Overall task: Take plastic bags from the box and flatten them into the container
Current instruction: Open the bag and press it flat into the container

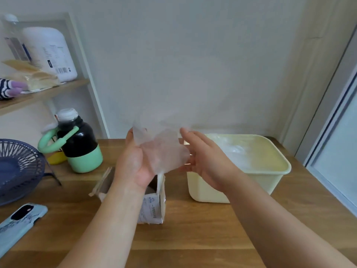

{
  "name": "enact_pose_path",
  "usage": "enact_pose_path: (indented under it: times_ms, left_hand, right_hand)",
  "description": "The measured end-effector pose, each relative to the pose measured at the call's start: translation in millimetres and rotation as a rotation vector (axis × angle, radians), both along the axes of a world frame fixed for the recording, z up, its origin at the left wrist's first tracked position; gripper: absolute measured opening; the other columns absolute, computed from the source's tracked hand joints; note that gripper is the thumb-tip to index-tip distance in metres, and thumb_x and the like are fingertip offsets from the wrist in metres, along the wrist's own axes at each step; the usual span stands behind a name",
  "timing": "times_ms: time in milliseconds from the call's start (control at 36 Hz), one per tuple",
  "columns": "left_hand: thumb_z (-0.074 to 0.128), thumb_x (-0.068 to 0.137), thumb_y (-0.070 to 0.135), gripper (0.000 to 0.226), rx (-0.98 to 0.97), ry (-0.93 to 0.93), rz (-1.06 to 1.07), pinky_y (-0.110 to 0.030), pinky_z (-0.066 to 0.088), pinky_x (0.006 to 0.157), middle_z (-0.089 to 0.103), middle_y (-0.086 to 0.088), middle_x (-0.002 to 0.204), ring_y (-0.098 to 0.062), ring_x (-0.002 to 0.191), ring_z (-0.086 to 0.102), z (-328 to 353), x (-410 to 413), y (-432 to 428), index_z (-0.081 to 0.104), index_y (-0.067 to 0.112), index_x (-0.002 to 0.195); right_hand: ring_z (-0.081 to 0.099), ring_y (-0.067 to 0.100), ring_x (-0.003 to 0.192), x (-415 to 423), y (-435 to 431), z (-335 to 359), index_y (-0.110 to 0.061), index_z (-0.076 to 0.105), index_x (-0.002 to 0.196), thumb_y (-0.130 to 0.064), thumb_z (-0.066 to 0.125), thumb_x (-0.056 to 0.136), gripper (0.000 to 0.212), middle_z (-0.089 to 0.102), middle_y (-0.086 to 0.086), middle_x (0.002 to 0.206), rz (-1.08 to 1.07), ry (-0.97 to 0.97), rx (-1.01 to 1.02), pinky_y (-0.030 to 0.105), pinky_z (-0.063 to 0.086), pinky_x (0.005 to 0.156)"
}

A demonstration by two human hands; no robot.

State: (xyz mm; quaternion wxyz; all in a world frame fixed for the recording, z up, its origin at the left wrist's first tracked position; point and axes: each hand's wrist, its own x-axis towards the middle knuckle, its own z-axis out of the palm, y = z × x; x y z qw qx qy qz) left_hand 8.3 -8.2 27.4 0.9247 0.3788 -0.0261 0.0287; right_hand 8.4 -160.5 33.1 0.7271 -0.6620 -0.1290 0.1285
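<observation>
Both hands were up over the bench (193, 238) with a crumpled clear plastic bag (164, 151) between them, right above the open cardboard box (153, 207). The left hand (135, 163) was gripping its top corner. The right hand (204, 159) had fairly straight fingers touching the other edge. The pale yellow container (278, 171) sat just right of the box, with clear flattened plastic (237, 149) lying inside.
</observation>
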Motion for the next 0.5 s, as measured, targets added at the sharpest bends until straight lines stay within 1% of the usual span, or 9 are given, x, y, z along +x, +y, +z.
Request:
enact_pose_path:
  times_ms: [56, 111, 167, 222, 250, 333, 417, 444, 500]
  left_hand:
    - [0.064, 0.084, 0.039, 0.07, 0.017, -0.002, -0.06, -0.058, 0.05, 0.093, 0.059, -0.023, 0.128, -0.041, 0.115, 0.059, 1, 2, -11, 0.044, 0.001, 0.139]
    - [0.057, 0.091, 0.041, 0.068, 0.041, 0.007, -0.108, -0.058, 0.043, 0.102, 0.051, -0.024, 0.138, -0.043, 0.126, 0.051, -4, 7, -18, 0.04, 0.0, 0.143]
    - [0.066, 0.086, 0.042, 0.071, 0.071, 0.047, -0.111, -0.044, 0.052, 0.095, 0.054, -0.023, 0.135, -0.031, 0.118, 0.06, -5, 9, -28, 0.042, 0.001, 0.139]
    - [0.057, 0.094, 0.038, 0.04, 0.178, 0.139, -0.009, -0.028, 0.052, 0.083, 0.059, -0.012, 0.116, -0.009, 0.089, 0.07, -7, 18, -35, 0.054, 0.007, 0.118]
    - [0.055, 0.096, 0.038, 0.038, 0.176, 0.173, -0.07, -0.027, 0.05, 0.085, 0.056, -0.012, 0.115, -0.009, 0.088, 0.067, -7, 21, -40, 0.054, 0.006, 0.118]
    - [0.075, 0.08, 0.033, 0.063, 0.129, 0.103, -0.163, -0.042, 0.039, 0.098, 0.052, -0.016, 0.123, -0.027, 0.107, 0.05, -6, 23, -54, 0.053, 0.001, 0.129]
    - [0.056, 0.094, 0.037, 0.023, 0.235, 0.11, 0.065, -0.026, 0.046, 0.074, 0.064, -0.001, 0.085, -0.01, 0.073, 0.059, 3, 17, -68, 0.065, 0.015, 0.098]
    - [0.049, 0.094, 0.049, 0.032, 0.272, 0.088, 0.123, -0.025, 0.044, 0.072, 0.062, 0.002, 0.086, -0.006, 0.072, 0.058, 5, 15, -69, 0.062, 0.02, 0.099]
    - [0.051, 0.07, 0.081, 0.075, 0.438, -0.044, 0.118, -0.029, 0.045, 0.083, 0.061, 0.007, 0.113, -0.002, 0.097, 0.058, 7, 12, -68, 0.056, 0.027, 0.121]
  right_hand:
    - [0.064, 0.039, 0.101, 1, -15, 4, -0.015, 0.059, 0.119, -0.062, 0.066, 0.068, 0.07, 0.066, 0.018, 0.114, 0.022, 0.005, 0.023, 0.053, 0.048, 0.092]
    - [0.069, 0.027, 0.091, 1, -27, 7, -0.016, 0.061, 0.109, -0.046, 0.068, 0.079, 0.043, 0.071, 0.007, 0.098, -0.012, -0.027, 0.022, 0.042, 0.054, 0.082]
    - [0.069, 0.02, 0.08, 2, -35, 6, -0.012, 0.059, 0.113, -0.024, 0.069, 0.084, 0.034, 0.071, 0.001, 0.087, -0.065, -0.07, -0.022, 0.035, 0.053, 0.072]
    - [0.065, 0.018, 0.075, 4, -41, 4, -0.008, 0.05, 0.129, -0.022, 0.072, 0.073, 0.062, 0.068, 0.002, 0.084, -0.149, -0.099, -0.101, 0.034, 0.048, 0.07]
    - [0.063, 0.018, 0.074, 5, -45, 4, -0.008, 0.049, 0.132, -0.024, 0.072, 0.068, 0.07, 0.065, 0.002, 0.081, -0.185, -0.101, -0.112, 0.034, 0.045, 0.07]
    - [0.061, 0.022, 0.076, 10, -56, 2, -0.019, 0.06, 0.113, -0.019, 0.068, 0.07, 0.044, 0.065, 0.009, 0.078, -0.283, -0.088, -0.055, 0.044, 0.046, 0.074]
    - [0.062, 0.017, 0.071, 11, -68, 3, -0.037, 0.053, 0.098, -0.009, 0.062, 0.083, 0.032, 0.064, 0.002, 0.074, -0.366, -0.143, -0.12, 0.044, 0.052, 0.084]
    - [0.061, 0.017, 0.071, 11, -72, 4, -0.039, 0.05, 0.095, -0.008, 0.06, 0.086, 0.034, 0.063, 0.002, 0.075, -0.381, -0.171, -0.155, 0.041, 0.053, 0.082]
    - [0.059, 0.02, 0.072, 11, -76, 7, -0.038, 0.051, 0.108, -0.007, 0.058, 0.087, 0.038, 0.063, 0.004, 0.08, -0.388, -0.21, -0.206, 0.036, 0.051, 0.074]
